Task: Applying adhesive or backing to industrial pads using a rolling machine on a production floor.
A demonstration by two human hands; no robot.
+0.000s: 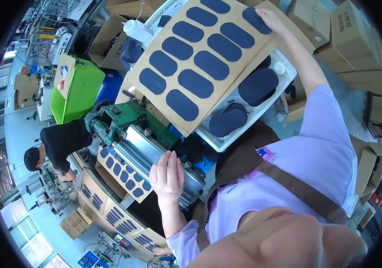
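Clearly, patterned sheet: a brown card sheet (pixel 200 47) lay slantwise at the far middle, above part of a white crate (pixel 221 145) and just to the right of a green machine (pixel 130 118).
Sheet's long axis: it ran from a short end at near left to the far right.
Dark ovals: the dark blue ovals (pixel 211 65) showed in two rows along that axis, each one's own length set crosswise, from far left to near right.
Right hand: the right hand (pixel 269 20) gripped the sheet's far right corner, fingers bent over the last oval; the thumb could not be made out.
Left hand: the left hand (pixel 167 176) was half open over the machine's silver cover (pixel 144 147), fingers together and slightly curled, nothing seen in it; whether the fingertips touched metal could not be told.
Cut off: the sheet's far left corner ran out past the upper border.
Hidden: the sheet covered much of the crate, where loose dark pads (pixel 258 87) showed to its right; what bore the sheet's weight could not be told.
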